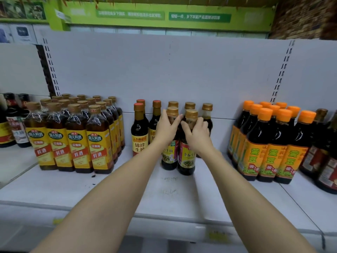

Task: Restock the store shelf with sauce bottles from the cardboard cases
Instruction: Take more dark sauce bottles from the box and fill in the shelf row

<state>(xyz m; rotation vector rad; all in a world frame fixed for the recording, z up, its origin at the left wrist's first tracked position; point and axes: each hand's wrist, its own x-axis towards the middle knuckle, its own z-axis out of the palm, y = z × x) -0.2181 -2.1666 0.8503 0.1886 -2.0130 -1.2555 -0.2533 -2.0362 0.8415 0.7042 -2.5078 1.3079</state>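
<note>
Head view, looking down at a white store shelf [175, 194]: two gold-capped sauce bottles stand upright side by side near the middle, and each is held by one hand. The left hand [166, 127] wraps the shoulder of the left front bottle [169, 157], fingers curled round the neck below its cap. The right hand [197, 133] grips the right front bottle [187, 161] the same way, fingers curled about its upper body. The fingertips of the two hands nearly meet between the bottle necks. Both bottles appear to rest on the shelf, though the arms hide part of their bases.

Just behind them stand more gold-capped bottles [189, 105] of the same kind, one of them off to the right against the back panel [164, 70]. Just to the left are red-capped bottles [139, 128] with yellow labels, dark sauce inside.

Farther left, well apart from the hands, a dense block of amber cooking-wine bottles [76, 139] stands in rows, with yellow and red labels. At the far left edge are a few dark bottles [12, 123], too blurred to read. To the right, a cluster of orange-capped bottles [268, 143] with orange labels fills the shelf, and beyond them are dark bottles with brown caps [321, 143].

Above the back panel runs a green sign board [164, 15] with white lettering.
</note>
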